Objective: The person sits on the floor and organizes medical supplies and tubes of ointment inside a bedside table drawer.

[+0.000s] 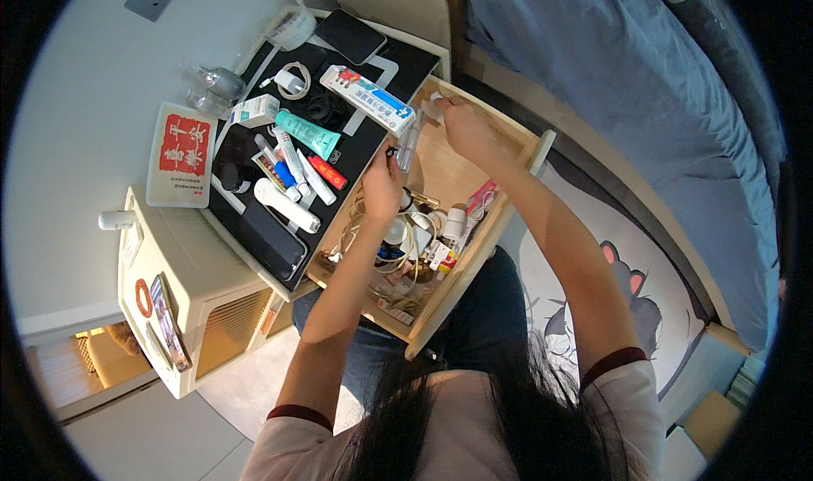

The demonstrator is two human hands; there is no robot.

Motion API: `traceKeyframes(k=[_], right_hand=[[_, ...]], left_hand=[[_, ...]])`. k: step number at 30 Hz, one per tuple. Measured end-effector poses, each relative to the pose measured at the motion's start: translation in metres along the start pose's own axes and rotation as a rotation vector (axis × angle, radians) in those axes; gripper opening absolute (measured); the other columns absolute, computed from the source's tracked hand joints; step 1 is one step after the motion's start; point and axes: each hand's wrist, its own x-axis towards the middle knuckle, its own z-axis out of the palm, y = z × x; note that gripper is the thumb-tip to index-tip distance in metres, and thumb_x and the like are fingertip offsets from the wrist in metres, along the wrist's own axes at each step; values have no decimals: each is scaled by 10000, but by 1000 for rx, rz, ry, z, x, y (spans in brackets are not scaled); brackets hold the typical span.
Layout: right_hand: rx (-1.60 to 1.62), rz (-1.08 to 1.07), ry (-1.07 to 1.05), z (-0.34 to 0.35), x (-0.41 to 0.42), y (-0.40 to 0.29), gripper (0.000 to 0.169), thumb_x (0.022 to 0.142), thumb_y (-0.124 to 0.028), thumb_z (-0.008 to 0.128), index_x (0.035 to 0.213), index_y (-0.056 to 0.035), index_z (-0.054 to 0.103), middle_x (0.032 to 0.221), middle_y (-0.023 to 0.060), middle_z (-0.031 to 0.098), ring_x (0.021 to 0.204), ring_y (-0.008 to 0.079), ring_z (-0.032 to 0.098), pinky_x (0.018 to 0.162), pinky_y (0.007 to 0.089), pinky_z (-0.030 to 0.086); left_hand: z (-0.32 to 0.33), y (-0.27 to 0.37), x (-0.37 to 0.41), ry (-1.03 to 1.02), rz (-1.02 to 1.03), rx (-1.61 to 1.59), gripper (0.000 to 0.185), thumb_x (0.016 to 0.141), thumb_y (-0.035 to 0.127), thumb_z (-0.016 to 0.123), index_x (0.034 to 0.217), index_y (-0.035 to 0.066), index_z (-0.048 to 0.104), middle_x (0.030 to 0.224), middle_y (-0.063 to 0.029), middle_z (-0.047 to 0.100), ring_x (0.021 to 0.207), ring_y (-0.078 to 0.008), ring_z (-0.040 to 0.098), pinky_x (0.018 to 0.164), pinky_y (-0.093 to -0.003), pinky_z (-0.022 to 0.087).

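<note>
A wooden drawer (pixel 467 301) stands pulled out in front of me. Over its far end, my right hand (pixel 467 125) pinches a small whitish object (pixel 436 98), partly covered by the fingers. My left hand (pixel 382 189) is at the drawer's left side, by the tabletop edge. A small black item (pixel 390 152) shows at its fingertips; whether they grip it is unclear. Close beside them lies a clear plastic case (pixel 409 144). Tangled white cables (pixel 406 262), a white bottle (pixel 454 224) and other small things fill the near part of the drawer.
On the black-topped nightstand (pixel 406 55) lie a long white carton (pixel 368 100), a teal tube (pixel 308 133), a white handheld device (pixel 286 206), a coiled charger cable (pixel 293 81) and two phones. A cream cabinet (pixel 190 259) adjoins the left; a bed (pixel 610 100) stands right.
</note>
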Motion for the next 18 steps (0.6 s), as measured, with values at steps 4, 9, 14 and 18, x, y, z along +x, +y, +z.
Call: traceKeyframes(k=[4,9,14,18], right_hand=[[-284,-67,139,41,7,15,249,831,-79,461,1041,-41,588,1151,125,526,1065,295,505,821,419,483],[-377,-38,92,37,-11,24,229,813,-83,481,988,-102,627,1074,101,553,1060,262,506,824,381,470],[-316,-169,-160,47,-48,8,384,722,42,522,1033,-148,645,1025,121,580,976,273,566,863,356,452],[112,-419,-184,44,-68,19,408,713,40,516,1042,-161,649,1024,116,596,918,290,598,808,377,483]], left_hand=[[-15,13,-25,-95,-203,-526,282,832,82,591,1103,7,572,839,-120,644,696,-123,608,656,-282,487],[-97,61,-52,190,51,-183,285,783,18,634,1066,29,608,941,-106,637,776,-137,612,667,-253,484],[-179,21,-11,474,-103,223,241,800,77,620,1035,23,622,951,-113,635,749,-185,597,643,-280,473],[-194,-20,-1,335,-115,273,281,801,75,609,1078,28,598,927,-137,600,769,-227,568,688,-315,463]])
